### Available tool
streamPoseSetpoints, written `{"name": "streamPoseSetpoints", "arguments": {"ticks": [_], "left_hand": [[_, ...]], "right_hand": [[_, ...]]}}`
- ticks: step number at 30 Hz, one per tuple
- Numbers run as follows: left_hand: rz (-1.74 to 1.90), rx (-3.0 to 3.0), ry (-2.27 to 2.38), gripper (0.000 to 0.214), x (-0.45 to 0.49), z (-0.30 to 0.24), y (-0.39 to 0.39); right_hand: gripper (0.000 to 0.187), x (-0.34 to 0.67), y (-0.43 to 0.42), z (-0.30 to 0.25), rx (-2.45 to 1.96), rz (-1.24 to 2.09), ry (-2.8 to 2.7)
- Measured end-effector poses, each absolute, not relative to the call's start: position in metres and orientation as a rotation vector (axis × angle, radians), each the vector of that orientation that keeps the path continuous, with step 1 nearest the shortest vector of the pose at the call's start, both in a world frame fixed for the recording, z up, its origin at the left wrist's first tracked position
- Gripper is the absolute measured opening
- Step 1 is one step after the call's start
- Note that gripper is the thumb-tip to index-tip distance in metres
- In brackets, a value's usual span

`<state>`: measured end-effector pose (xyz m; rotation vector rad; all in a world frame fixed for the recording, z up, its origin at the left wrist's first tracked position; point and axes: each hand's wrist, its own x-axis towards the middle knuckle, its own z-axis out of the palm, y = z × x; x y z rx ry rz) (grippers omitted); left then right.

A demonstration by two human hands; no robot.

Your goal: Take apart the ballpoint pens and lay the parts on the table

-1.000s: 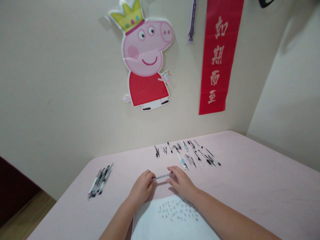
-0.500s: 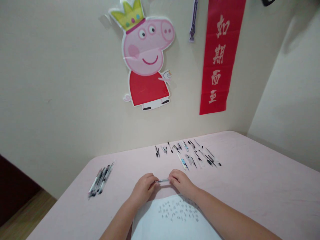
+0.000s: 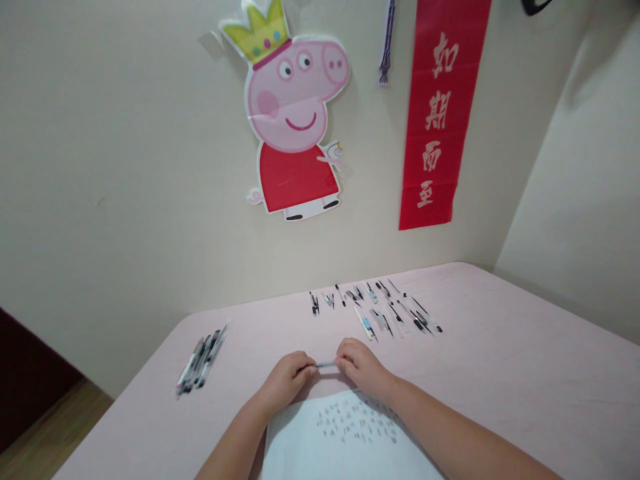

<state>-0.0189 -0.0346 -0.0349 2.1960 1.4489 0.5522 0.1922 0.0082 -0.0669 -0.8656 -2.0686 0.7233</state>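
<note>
In the head view, your left hand (image 3: 286, 377) and right hand (image 3: 364, 365) each have a narrow grip on one end of the pen (image 3: 326, 365). It lies level over the surface (image 3: 500, 360), just beyond the paper (image 3: 300, 453) at the near edge. A pen bundle (image 3: 201, 359) lies by the left edge.

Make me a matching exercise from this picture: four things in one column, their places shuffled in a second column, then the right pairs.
Things:
1. pen
2. pen bundle
3. paper
4. banner

Places:
A. hanging on the wall
B. pinched between left hand and right hand
C. lying near the left edge of the table
D. lying between the forearms, nearest the person

Pairs: 1-B, 2-C, 3-D, 4-A
</note>
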Motion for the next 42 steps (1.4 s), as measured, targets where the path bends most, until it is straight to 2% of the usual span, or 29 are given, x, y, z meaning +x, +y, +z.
{"name": "streamPoseSetpoints", "arguments": {"ticks": [7,11,12,14,16,17,23,28,31,33,37,42], "left_hand": [[0.56,2.15,1.464,0.024,-0.025,-0.037,-0.033],[0.591,2.186,1.496,0.02,-0.024,-0.037,-0.035],[0.593,2.201,1.498,0.02,-0.023,-0.037,-0.035],[0.588,2.228,1.502,0.021,-0.022,-0.037,-0.035],[0.582,2.243,1.512,0.021,-0.022,-0.036,-0.035],[0.576,2.247,1.517,0.022,-0.022,-0.036,-0.035],[0.552,2.25,1.544,0.024,-0.023,-0.036,-0.034],[0.57,2.271,1.545,0.024,-0.024,-0.038,-0.034],[0.576,2.277,1.556,0.023,-0.023,-0.038,-0.035],[0.577,2.275,1.558,0.022,-0.023,-0.038,-0.035],[0.578,2.267,1.552,0.022,-0.024,-0.039,-0.035],[0.574,2.263,1.554,0.023,-0.025,-0.04,-0.034]], "right_hand": [[0.014,0.196,0.005,-0.066,-0.73,0.727,-2.075],[0.029,0.196,0.007,-0.07,-0.786,0.794,-2.044],[0.024,0.196,0.007,-0.07,-0.804,0.79,-2.046],[0.001,0.195,0.009,-0.071,-0.832,0.756,-2.078],[0.02,0.194,0.01,-0.071,-0.856,0.716,-2.129],[0.024,0.193,0.011,-0.071,-0.865,0.706,-2.145],[0.013,0.195,0.009,-0.074,-0.85,0.703,-2.055],[0.023,0.196,0.01,-0.076,-0.876,0.717,-2.044],[0.008,0.195,0.012,-0.075,-0.862,0.719,-2.084],[0.017,0.193,0.012,-0.075,-0.845,0.728,-2.108],[0.013,0.193,0.012,-0.078,-0.812,0.731,-2.055],[0.021,0.195,0.013,-0.079,-0.82,0.738,-2.02]]}}
